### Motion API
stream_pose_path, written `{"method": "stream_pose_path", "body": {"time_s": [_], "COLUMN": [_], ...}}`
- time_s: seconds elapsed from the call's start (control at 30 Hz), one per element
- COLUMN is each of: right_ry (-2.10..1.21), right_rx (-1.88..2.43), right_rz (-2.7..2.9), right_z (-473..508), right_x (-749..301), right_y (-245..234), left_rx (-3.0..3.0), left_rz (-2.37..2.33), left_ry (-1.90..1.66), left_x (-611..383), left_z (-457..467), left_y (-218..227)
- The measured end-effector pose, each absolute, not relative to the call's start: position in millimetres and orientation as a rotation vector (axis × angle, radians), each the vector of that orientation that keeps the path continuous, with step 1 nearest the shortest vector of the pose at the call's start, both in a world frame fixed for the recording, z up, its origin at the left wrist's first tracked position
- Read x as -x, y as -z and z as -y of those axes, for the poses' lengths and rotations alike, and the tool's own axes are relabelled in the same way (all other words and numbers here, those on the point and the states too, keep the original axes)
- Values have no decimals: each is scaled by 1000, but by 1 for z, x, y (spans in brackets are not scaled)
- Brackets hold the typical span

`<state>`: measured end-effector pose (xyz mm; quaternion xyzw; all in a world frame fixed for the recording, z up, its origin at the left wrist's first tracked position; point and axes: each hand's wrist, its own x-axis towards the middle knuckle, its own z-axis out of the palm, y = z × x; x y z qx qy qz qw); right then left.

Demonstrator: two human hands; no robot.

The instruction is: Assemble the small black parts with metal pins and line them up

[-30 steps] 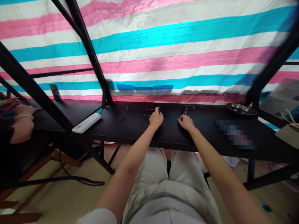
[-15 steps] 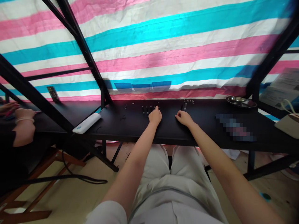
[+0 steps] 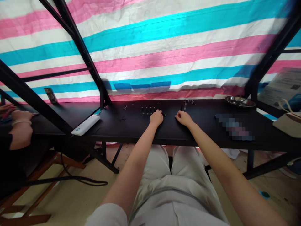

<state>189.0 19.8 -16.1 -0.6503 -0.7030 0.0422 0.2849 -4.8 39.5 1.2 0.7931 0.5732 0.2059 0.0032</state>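
My left hand (image 3: 156,118) is closed low over the tabletop, and a small black stick-like piece (image 3: 164,115) pokes out beyond its fingertips on the right. Just left of that hand, several short dark sticks with pale ends (image 3: 146,110) stand in a row. My right hand (image 3: 183,118) rests on the table with its fingers curled together; whatever is in them is hidden. Beyond it lie a dark stick with a grey end (image 3: 185,107) and a line of tiny whitish pieces (image 3: 188,101).
A long black table (image 3: 122,128) runs across under a striped sheet (image 3: 152,59). To the left lies a white oblong device (image 3: 86,124); at right are a shiny metal dish (image 3: 240,101), a blurred-out item (image 3: 234,127) and a beige bag (image 3: 288,125). Another person's hand (image 3: 22,116) works far left.
My left index finger has come down from its raised pose, and the black piece now sticks out sideways from that hand. My right hand stays in place. The view has shifted slightly.
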Motion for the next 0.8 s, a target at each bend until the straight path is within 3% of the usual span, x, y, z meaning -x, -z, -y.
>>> {"method": "stream_pose_path", "body": {"time_s": [0.27,0.6,0.8], "right_ry": [-113,58,191], "right_rx": [1734,1313,1270], "right_rz": [1886,2112,2246], "right_z": [-20,-12,-8], "right_x": [-190,-171,-162], "right_y": [17,11,10], "left_rx": [-2566,-2499,-2379], "left_rz": [-1696,-1355,-1288], "left_ry": [-593,-903,-1029], "left_x": [6,2,4], "left_z": [-41,-29,-29], "left_y": [-1,-1,-1]}}
